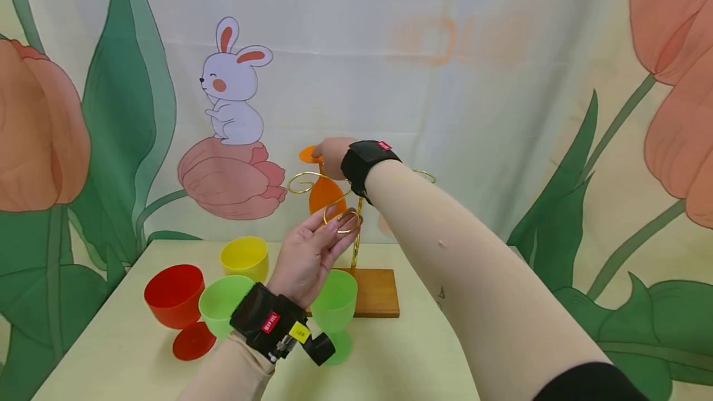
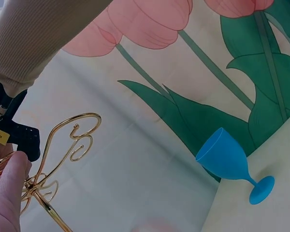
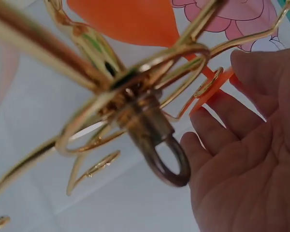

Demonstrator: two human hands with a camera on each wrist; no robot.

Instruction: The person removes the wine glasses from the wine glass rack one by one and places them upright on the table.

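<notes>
A gold metal stemware rack (image 1: 356, 251) with curled arms stands on a wooden base (image 1: 379, 293). My left hand (image 1: 303, 258) pinches one front curl of the rack between thumb and fingers. At the rack's far side, my right hand (image 1: 332, 155) grips the foot of an orange plastic goblet (image 1: 327, 195), which hangs bowl down. In the right wrist view, the fingers of that hand curl at the goblet's orange foot (image 3: 211, 93), close to a gold curl. A metal loop (image 3: 171, 164) tops the rack's post. My right forearm covers part of the rack in the head view.
Left on the table stand a red goblet (image 1: 174, 296), a yellow goblet (image 1: 245, 257) and a green goblet (image 1: 223, 299). Another green goblet (image 1: 334, 302) is before the wooden base. A blue goblet (image 2: 224, 154) shows in the left wrist view. A printed curtain (image 1: 345, 79) hangs behind.
</notes>
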